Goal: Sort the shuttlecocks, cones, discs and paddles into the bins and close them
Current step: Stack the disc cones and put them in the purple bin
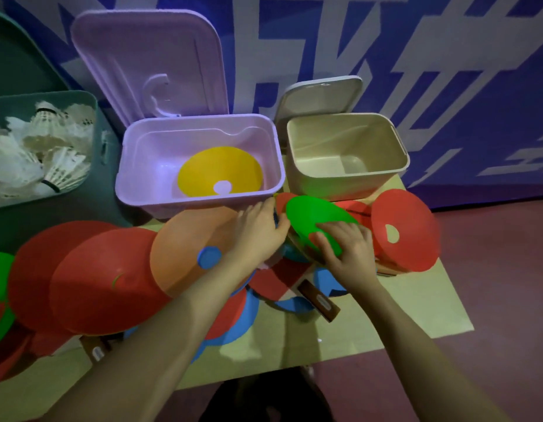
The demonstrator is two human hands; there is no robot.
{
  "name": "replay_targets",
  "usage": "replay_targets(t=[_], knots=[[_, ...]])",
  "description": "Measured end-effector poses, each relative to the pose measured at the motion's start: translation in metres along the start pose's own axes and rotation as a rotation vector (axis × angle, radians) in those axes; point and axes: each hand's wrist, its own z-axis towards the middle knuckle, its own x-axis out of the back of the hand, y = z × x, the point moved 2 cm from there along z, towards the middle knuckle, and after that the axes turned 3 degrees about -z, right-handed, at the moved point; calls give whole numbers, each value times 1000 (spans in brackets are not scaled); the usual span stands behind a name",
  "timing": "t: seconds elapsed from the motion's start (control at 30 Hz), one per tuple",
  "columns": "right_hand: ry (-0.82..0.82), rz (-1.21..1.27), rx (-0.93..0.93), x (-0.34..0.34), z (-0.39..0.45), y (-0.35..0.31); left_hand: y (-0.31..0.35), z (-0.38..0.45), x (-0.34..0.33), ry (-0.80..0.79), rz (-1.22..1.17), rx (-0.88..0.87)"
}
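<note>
My right hand [346, 251] grips a green disc cone [316, 217] tilted above the pile at the table's middle. My left hand [261, 229] touches its left edge, fingers curled at the rim. A yellow cone [218, 169] lies inside the open purple bin [200, 196]. The beige bin [346, 156] to its right stands open with nothing visible in it. The green bin [96, 123] at the left holds several white shuttlecocks [35, 150]. Red and orange cones [105, 278] overlap along the left. Paddles with brown handles [319, 300] and blue faces lie under my arms.
A red cone [407, 229] stands on edge at the table's right side. Both bin lids, purple [148, 65] and beige [322, 92], lean back against the blue patterned wall. The wooden table [386, 324] ends at right above a red floor.
</note>
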Motion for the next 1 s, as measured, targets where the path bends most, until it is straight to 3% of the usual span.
replay_targets(t=[0.17, 0.3, 0.4, 0.47, 0.53, 0.63, 0.73, 1.0], knots=[[-349, -134, -495, 1, 12, 58, 13, 5, -10, 43, 96, 73], [-546, -116, -428, -8, 13, 72, 23, 4, -16, 90, 65, 125], [-604, -17, -350, -15, 10, 72, 29, 1, -17, 69, -13, 154], [-568, -2, -280, -16, 7, 72, 30, -1, -17, 71, -67, 131], [-405, -55, -226, -12, 6, 77, 32, -5, -17, 112, -116, 133], [-173, -53, -275, -1, 6, 95, 42, -14, -19, 240, -218, 154], [-75, -43, -321, 7, 4, 117, 47, -13, -28, 290, -261, 136], [-206, -115, -543, 3, -9, 148, 61, -6, -38, 283, -93, 61]])
